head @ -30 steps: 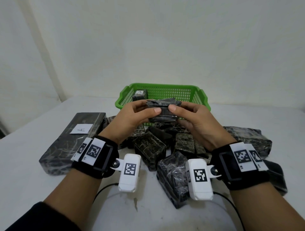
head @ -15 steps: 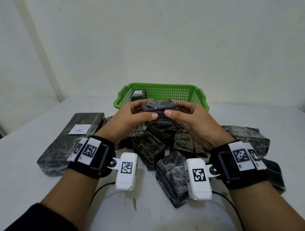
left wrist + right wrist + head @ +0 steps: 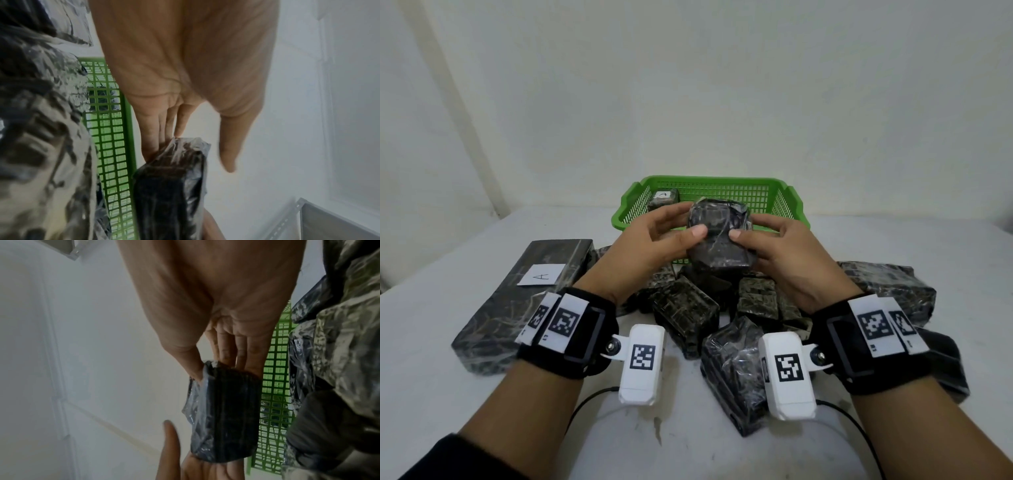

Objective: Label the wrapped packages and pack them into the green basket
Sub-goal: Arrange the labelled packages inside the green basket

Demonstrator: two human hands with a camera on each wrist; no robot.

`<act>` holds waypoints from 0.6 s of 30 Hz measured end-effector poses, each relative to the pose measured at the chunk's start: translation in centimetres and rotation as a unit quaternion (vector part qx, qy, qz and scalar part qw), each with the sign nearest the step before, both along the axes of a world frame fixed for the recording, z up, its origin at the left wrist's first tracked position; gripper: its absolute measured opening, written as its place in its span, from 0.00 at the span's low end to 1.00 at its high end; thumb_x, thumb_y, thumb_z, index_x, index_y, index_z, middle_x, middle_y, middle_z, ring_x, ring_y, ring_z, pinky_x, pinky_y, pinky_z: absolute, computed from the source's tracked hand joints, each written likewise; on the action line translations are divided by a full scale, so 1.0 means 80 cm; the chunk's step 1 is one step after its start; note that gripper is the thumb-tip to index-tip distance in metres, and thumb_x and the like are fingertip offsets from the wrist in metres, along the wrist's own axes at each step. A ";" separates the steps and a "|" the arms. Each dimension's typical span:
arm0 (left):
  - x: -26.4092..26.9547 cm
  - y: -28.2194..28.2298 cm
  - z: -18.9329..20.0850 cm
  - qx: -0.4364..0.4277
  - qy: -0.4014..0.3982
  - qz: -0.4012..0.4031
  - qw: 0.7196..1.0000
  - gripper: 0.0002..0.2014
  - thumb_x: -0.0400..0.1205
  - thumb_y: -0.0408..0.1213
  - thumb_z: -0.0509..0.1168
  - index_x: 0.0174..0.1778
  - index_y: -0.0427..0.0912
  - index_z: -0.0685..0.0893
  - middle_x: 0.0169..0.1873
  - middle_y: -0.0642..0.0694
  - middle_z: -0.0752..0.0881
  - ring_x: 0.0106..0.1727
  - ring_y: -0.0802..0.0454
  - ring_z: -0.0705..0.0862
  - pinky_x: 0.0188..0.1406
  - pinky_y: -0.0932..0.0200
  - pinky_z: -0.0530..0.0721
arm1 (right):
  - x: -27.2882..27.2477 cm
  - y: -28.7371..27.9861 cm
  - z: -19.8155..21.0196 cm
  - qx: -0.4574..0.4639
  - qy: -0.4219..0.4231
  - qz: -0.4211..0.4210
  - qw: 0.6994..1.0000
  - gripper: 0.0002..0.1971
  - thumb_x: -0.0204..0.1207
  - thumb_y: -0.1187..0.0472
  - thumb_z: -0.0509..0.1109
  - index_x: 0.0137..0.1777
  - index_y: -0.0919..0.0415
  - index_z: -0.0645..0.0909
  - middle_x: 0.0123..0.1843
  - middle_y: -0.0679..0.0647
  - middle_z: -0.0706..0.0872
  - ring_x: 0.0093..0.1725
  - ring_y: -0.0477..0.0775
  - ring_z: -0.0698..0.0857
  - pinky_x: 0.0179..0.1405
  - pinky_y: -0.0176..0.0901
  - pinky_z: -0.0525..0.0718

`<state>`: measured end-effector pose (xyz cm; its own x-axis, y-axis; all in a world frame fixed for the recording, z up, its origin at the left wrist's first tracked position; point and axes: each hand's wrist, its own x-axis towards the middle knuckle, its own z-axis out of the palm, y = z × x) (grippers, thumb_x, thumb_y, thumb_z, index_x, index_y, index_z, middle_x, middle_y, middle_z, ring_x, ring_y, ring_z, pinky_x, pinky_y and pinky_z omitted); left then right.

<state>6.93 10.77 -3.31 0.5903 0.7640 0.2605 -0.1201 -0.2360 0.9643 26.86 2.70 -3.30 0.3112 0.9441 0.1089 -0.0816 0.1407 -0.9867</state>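
A small dark wrapped package [image 3: 719, 246] hangs in front of the green basket [image 3: 709, 180], its broad face tilted toward me. My right hand [image 3: 774, 246] pinches its right end, thumb on the front and fingers behind, as the right wrist view shows on the package [image 3: 224, 410]. My left hand [image 3: 654, 240] supports the left end with fairly straight fingers [image 3: 156, 142] behind the package [image 3: 170, 186]; the left thumb [image 3: 226, 154] stands a little off it. No label shows on this package. Inside the basket lies one package with an "A" label [image 3: 663, 198].
A long wrapped package [image 3: 493, 325] with a white "A" label [image 3: 541, 274] lies on the left of the white table [image 3: 431, 342]. Several more wrapped packages [image 3: 685, 311] are heaped below my hands, and one lies at the right [image 3: 887, 287]. Cables run along the front edge.
The package has turned from lying flat and edge-on between my hands to showing its broad face, and it sits slightly higher. The left thumb has come off it.
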 end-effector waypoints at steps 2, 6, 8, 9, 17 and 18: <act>0.000 0.003 -0.001 0.017 0.003 0.033 0.999 0.32 0.72 0.37 0.83 0.73 0.39 0.83 0.64 0.43 0.90 0.66 0.48 0.90 0.71 0.45 0.85 | 0.000 0.000 0.000 0.011 -0.042 0.007 0.999 0.21 0.74 0.72 0.82 0.63 0.54 0.84 0.52 0.60 0.96 0.52 0.59 0.96 0.56 0.55 0.93; -0.004 0.007 -0.002 0.068 -0.033 0.067 0.995 0.30 0.67 0.24 0.80 0.67 0.37 0.85 0.63 0.39 0.91 0.67 0.45 0.89 0.70 0.52 0.86 | -0.002 -0.001 0.002 0.017 -0.056 0.051 0.997 0.36 0.62 0.59 0.88 0.73 0.55 0.82 0.61 0.58 0.94 0.60 0.57 0.94 0.64 0.54 0.90; -0.005 0.008 -0.003 0.084 -0.052 0.050 0.994 0.30 0.69 0.14 0.78 0.67 0.34 0.84 0.64 0.34 0.89 0.67 0.46 0.88 0.67 0.56 0.87 | -0.003 -0.003 0.004 -0.007 -0.032 0.075 0.997 0.40 0.59 0.49 0.85 0.73 0.58 0.82 0.64 0.58 0.93 0.61 0.56 0.94 0.67 0.54 0.89; -0.004 0.007 -0.004 0.090 -0.056 0.039 0.994 0.29 0.69 0.11 0.76 0.66 0.33 0.83 0.65 0.33 0.88 0.66 0.46 0.88 0.66 0.58 0.87 | -0.004 -0.005 0.005 -0.018 -0.022 0.090 0.996 0.36 0.61 0.46 0.82 0.70 0.58 0.85 0.63 0.57 0.93 0.61 0.56 0.93 0.68 0.54 0.88; -0.009 0.002 0.000 0.063 0.009 -0.045 0.997 0.47 0.68 0.36 0.81 0.84 0.43 0.69 0.76 0.48 0.82 0.78 0.52 0.80 0.76 0.53 0.79 | -0.003 -0.003 0.004 0.031 0.037 0.087 0.995 0.38 0.62 0.58 0.83 0.74 0.71 0.80 0.67 0.62 0.92 0.65 0.55 0.92 0.66 0.48 0.90; -0.008 0.000 0.000 0.044 0.022 -0.051 0.997 0.47 0.67 0.41 0.80 0.84 0.44 0.69 0.75 0.49 0.83 0.77 0.53 0.81 0.77 0.52 0.78 | -0.001 -0.002 0.004 0.036 0.036 0.084 0.995 0.42 0.60 0.60 0.84 0.76 0.70 0.79 0.68 0.61 0.91 0.66 0.55 0.92 0.65 0.46 0.90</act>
<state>6.26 10.81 -3.28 0.6757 0.6748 0.2968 -0.1065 -0.3090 0.9451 26.75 2.56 -2.99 0.1582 0.9742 0.1609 -0.1803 0.1887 -0.9653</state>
